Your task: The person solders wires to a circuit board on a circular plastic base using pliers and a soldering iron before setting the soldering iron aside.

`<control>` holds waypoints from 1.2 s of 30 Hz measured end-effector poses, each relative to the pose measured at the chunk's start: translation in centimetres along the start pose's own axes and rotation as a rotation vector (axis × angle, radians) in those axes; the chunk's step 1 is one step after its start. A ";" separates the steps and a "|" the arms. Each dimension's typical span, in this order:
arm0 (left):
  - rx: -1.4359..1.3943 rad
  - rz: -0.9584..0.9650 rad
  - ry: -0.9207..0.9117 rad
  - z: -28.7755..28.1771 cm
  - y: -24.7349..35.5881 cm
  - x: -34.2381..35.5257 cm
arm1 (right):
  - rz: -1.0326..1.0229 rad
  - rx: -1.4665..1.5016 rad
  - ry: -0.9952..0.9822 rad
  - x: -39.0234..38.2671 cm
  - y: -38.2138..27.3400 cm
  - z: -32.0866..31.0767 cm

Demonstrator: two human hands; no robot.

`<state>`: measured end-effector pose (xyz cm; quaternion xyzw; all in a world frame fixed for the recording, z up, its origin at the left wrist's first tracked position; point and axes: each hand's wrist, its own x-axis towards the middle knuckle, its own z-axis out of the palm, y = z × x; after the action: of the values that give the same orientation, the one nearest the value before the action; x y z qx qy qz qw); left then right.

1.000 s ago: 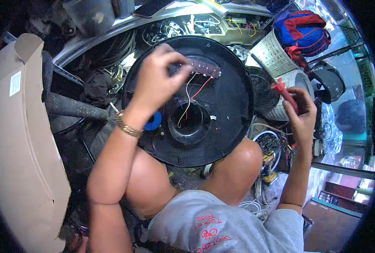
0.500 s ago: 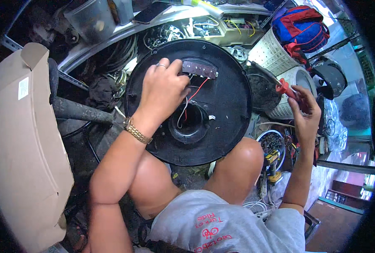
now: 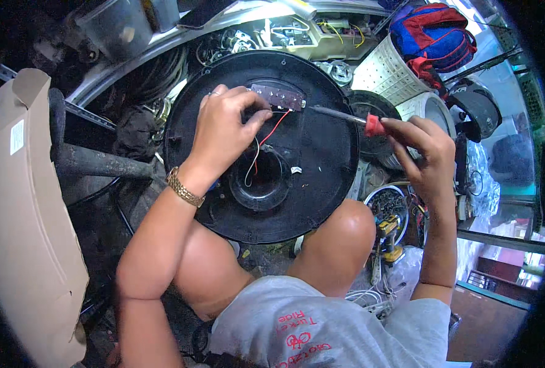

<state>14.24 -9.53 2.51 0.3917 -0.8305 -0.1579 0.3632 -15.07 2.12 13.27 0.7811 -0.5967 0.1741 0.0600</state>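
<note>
A round black plastic base lies over my knees, with a raised ring-shaped hole near its middle. On its far part sits a dark strip-shaped board with shiny spots along it. A red wire and a white wire run from the board toward the hole. My left hand is closed at the board's left end; what its fingertips pinch is too small to make out. My right hand grips a soldering iron by its red handle. The iron's tip points left, close to the board's right end.
A cardboard sheet stands at the left beside a dark metal tube. Farther right are a white basket, a blue-and-red bag and a dark helmet. A yellow drill lies by my right knee. Loose parts crowd the back.
My right hand has brought the soldering iron left and down, so its tip is now near the board's right end. The left hand stays by the board, its fingers slightly shifted.
</note>
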 end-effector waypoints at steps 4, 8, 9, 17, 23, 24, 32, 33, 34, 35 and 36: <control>-0.025 -0.042 0.036 1.2 -0.2 0.0 | -0.037 -0.040 -0.031 1.1 -0.4 0.7; -0.037 -0.032 0.051 1.6 -0.1 0.1 | -0.060 -0.049 -0.018 1.5 -0.4 1.1; -0.024 -0.040 0.044 1.6 0.1 0.2 | -0.055 -0.057 -0.027 1.7 -0.6 0.9; -0.008 -0.094 0.037 1.8 0.1 0.0 | -0.055 -0.067 -0.031 2.1 -1.0 1.4; -0.016 -0.110 0.037 1.8 0.3 0.1 | -0.079 -0.082 -0.012 2.2 -1.0 1.5; -0.003 -0.107 0.035 1.7 0.3 0.1 | -0.077 -0.087 -0.020 2.2 -1.0 1.5; 0.012 -0.074 0.066 1.8 0.4 0.1 | -0.056 -0.095 -0.053 2.3 -1.2 1.7; 0.008 -0.078 0.064 1.7 0.4 0.1 | -0.056 -0.095 -0.050 2.3 -1.1 1.7; 0.003 -0.082 0.061 1.7 0.4 0.1 | -0.057 -0.096 -0.048 2.3 -1.1 1.8; 0.002 -0.082 0.061 1.7 0.4 0.1 | -0.057 -0.097 -0.049 2.3 -1.1 1.8; 0.009 -0.083 0.059 1.7 0.4 0.1 | -0.066 -0.096 -0.043 2.4 -1.1 1.8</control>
<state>12.68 -9.40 1.65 0.4321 -0.8031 -0.1574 0.3788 -13.13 -0.24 12.57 0.8001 -0.5794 0.1264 0.0904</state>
